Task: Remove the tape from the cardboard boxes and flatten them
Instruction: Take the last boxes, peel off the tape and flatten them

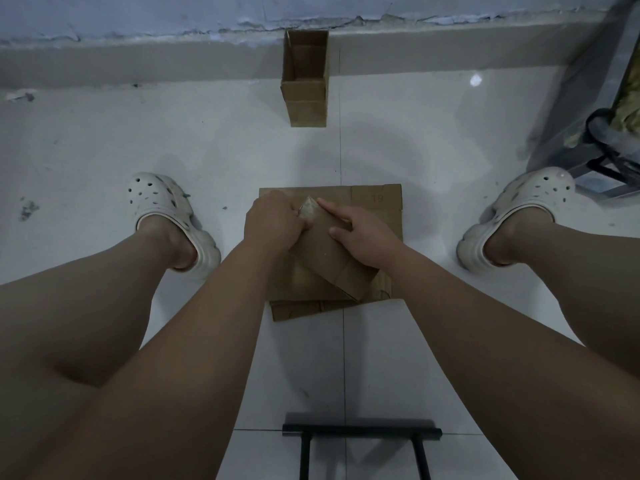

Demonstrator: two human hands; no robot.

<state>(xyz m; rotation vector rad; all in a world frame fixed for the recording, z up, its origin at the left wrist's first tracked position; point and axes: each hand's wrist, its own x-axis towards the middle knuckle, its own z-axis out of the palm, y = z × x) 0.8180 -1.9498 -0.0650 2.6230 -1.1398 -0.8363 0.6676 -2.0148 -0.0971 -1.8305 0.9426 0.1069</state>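
Two hands met on a small cardboard box point(329, 261), tilted over flattened cardboard point(377, 202) on the floor point(415, 150). The left hand point(273, 223) pinched the tape point(309, 211) at its far end while the right hand point(362, 239) gripped its side. Pulled sharply, the tape might snap short or strip the paper.

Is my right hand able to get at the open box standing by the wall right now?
Probably, with a forward lean. Only bare floor lies between the right hand and the open box, but that hand holds the taped box and would have to let go first.
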